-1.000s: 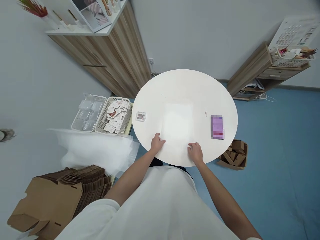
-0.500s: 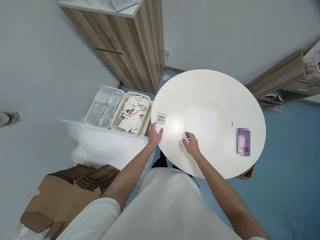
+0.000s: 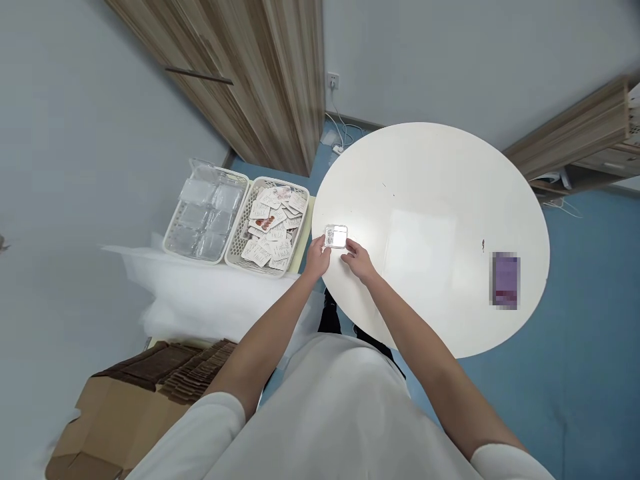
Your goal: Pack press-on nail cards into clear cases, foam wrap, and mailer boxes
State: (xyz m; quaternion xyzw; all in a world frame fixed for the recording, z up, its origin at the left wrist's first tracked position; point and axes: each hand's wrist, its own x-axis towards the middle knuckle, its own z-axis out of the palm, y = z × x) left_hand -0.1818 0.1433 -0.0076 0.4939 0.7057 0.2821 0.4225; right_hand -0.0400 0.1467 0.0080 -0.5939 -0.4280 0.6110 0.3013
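A small flat clear plastic case point(image 3: 336, 237) is between my hands at the left edge of the round white table point(image 3: 430, 173). Bright glare covers much of its face, so its contents are hard to make out. The fingers of my left hand point(image 3: 318, 257) grip its lower left corner. At its right side, my right hand point(image 3: 359, 260) has thumb and fingers curled on the edge. Whether the case rests on the tabletop or is slightly raised, I cannot tell.
Left of the table stand a white basket of printed cards point(image 3: 270, 230) and another basket of clear plastic packs point(image 3: 205, 217). White foam sheeting point(image 3: 210, 287) and folded cardboard boxes point(image 3: 130, 407) lie nearer me. A blurred purple item point(image 3: 505, 280) lies at the table's right.
My right hand has moved left to the case and closed on its right side. My left hand has taken hold of the left corner. The case now shows glare where small reddish pieces showed before.
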